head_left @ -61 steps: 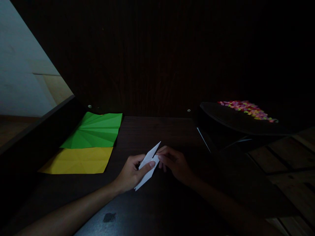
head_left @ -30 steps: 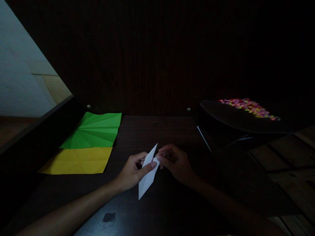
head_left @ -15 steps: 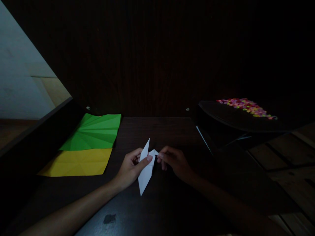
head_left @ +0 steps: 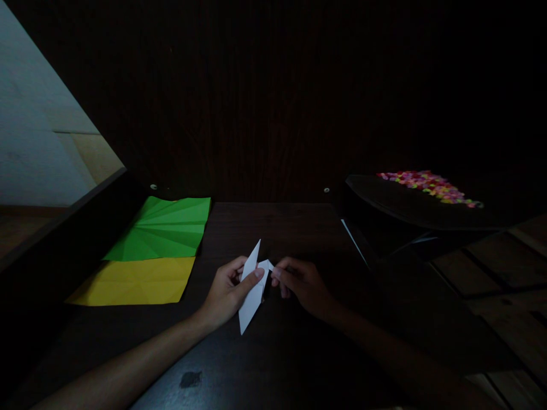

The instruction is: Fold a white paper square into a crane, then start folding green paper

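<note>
A folded white paper (head_left: 252, 300), long and pointed at both ends with a bent tip on its right side, is held just above the dark table. My left hand (head_left: 226, 290) grips its middle, the thumb lying across the front and the fingers behind. At the right, my right hand (head_left: 301, 283) pinches the narrow bent tip between thumb and forefinger. The fingertips partly cover that tip.
On the left of the dark wooden table (head_left: 256, 222) lie a creased green sheet (head_left: 166, 230) and a creased yellow sheet (head_left: 137, 285). A dark bag-like thing (head_left: 384, 199) with pink and yellow decoration (head_left: 431, 187) stands at the right. A tall dark panel (head_left: 248, 102) rises behind.
The white paper has tilted slightly, its lower point shifting a little up and left. Both hands keep their hold, and the right fingers have moved slightly left.
</note>
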The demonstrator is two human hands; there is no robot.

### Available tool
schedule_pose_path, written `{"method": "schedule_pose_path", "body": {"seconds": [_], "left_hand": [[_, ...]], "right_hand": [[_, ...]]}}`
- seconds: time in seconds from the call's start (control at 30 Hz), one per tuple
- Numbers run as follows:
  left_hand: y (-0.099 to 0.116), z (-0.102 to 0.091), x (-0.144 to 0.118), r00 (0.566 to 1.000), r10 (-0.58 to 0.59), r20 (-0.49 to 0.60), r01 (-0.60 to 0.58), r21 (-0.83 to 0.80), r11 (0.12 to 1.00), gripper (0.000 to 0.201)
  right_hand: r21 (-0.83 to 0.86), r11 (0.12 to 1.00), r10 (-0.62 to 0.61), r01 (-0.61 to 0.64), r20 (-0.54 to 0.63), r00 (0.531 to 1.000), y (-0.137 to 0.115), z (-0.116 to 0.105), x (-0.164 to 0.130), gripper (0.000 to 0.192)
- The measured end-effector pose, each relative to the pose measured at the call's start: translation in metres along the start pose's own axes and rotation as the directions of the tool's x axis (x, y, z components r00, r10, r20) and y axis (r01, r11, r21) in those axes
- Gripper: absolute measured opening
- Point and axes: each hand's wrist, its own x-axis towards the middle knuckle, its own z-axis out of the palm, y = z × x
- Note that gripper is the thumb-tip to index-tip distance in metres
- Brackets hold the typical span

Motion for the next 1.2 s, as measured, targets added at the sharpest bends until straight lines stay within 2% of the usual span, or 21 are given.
{"method": "schedule_pose_path", "body": {"seconds": [0.23,0.5,0.7,0.93,1.07,1.2], "left_hand": [[-0.0019,0.0019,0.0036,0.999,-0.019,0.037,0.022,-0.095,0.995,0.040],[-0.0002,0.0018,0.0018,0.997,0.006,0.076,0.002,-0.107,0.994,0.034],[0.0043,-0.0010,-0.0006,0.995,0.020,0.093,-0.019,-0.020,1.000,0.029],[0.0026,-0.0041,0.0012,0.996,0.074,0.058,-0.078,0.077,0.994,0.028],[0.0020,-0.0038,0.0013,0.996,0.051,0.076,-0.056,0.075,0.996,0.030],[0.0039,-0.0026,0.0007,0.991,-0.026,0.128,0.023,0.028,0.999,0.027]], "right_hand": [[-0.049,0.999,-0.011,0.013,0.041,0.999,0.0001,0.0004,-0.0009,0.021],[-0.082,0.996,-0.010,0.016,0.084,0.996,-0.0015,0.0015,-0.0009,0.022],[-0.096,0.993,-0.052,0.064,0.120,0.991,-0.0030,-0.0017,-0.0004,0.023],[-0.090,0.995,-0.044,0.051,0.079,0.996,-0.0040,-0.0012,-0.0020,0.016],[-0.038,0.999,-0.018,0.021,0.070,0.997,-0.0043,0.0013,-0.0031,0.018],[0.024,1.000,-0.013,0.010,0.088,0.996,-0.0039,0.0033,-0.0047,0.017]]}}
